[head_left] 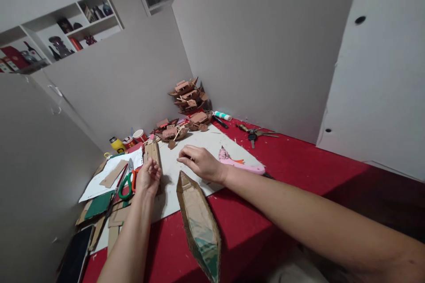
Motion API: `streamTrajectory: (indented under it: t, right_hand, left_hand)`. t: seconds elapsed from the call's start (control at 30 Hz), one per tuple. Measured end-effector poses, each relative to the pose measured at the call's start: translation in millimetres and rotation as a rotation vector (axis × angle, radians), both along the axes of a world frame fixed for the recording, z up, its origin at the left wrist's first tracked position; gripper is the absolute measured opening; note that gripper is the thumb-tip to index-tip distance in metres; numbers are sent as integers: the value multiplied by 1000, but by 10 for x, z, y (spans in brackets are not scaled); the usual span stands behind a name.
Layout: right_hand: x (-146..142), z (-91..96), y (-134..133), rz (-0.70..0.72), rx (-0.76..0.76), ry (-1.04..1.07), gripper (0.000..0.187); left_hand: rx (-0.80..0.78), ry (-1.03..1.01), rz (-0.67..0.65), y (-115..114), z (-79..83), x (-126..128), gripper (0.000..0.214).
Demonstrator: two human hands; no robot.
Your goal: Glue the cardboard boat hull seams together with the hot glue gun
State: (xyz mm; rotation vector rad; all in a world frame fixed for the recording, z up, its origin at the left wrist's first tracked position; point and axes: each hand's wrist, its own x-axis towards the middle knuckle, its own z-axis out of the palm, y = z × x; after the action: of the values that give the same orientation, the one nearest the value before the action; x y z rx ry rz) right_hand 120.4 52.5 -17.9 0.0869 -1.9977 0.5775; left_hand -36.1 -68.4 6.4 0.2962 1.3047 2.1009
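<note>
Both your hands are facing each other across the middle of the view, apart. Your left hand (pixel 149 177) is curling its fingers loosely; your right hand (pixel 201 163) is holding thumb and fingertips close together. Whether either is gripping something small, I cannot tell.

Pale walls (pixel 265 48) are rising around a red tabletop (pixel 288 154), and a shelf (pixel 94 23) is carrying bottles and boxes at the upper left. On the tabletop, a white sheet (pixel 206 140) is lying beneath your hands. Right before you, a cardboard hull (pixel 195 212) is crossing the sheet's near edge, its far tip pointing up between your hands, near your right fingertips, its near end showing green inside.

Model boats (pixel 190 96) are standing stacked in the far corner, with more boats sitting in front. Paper (pixel 96 181) is lying at the left, bearing a cardboard strip (pixel 114 173). A black slab (pixel 75 254) is lying at the lower left. Beyond your right wrist, a pink glue gun (pixel 245 168) is lying on its side. Scissors (pixel 130 166) are lying just beside your left hand, which is partly hiding their orange handle. Farther off, a yellow bottle (pixel 117 145) is leaning near a cup (pixel 139 136), a tube (pixel 222 116) is lying right of the boats, and a key (pixel 253 138) is lying farther right.
</note>
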Motion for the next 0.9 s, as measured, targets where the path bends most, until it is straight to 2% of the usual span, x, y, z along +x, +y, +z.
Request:
streamTrajectory:
  t: [0.07,0.17,0.27,0.37,0.47,0.63,0.73,0.83,0.9]
  right_hand:
    - [-1,-2,6,-25,-1,-7,14]
    - [-3,-16,2,-37,15,-27,17]
    - [-9,-36,-9,-30,49,-65,22]
    - [-9,-46,-19,-19,59,-97,27]
    - [3,-39,-28,-19,51,-98,33]
    - [22,-33,-39,6,8,-90,39]
    - [14,-48,-36,6,-21,-60,40]
    - [-2,-58,-31,-31,-59,-33,35]
    - [-8,-56,-31,-55,-92,-13,24]
  left_hand:
    - [-4,4,-31,26,-26,85,18]
    - [-3,16,-70,62,-50,191,32]
    - [-16,28,-95,72,-60,225,48]
    - [-32,44,-105,65,-68,219,53]
    - [-45,68,-94,59,-83,211,49]
    - [-100,111,-82,67,-137,204,26]
    - [-123,138,-96,74,-171,200,23]
    - [-134,159,-109,77,-195,198,24]
    - [-142,169,-115,76,-205,200,24]
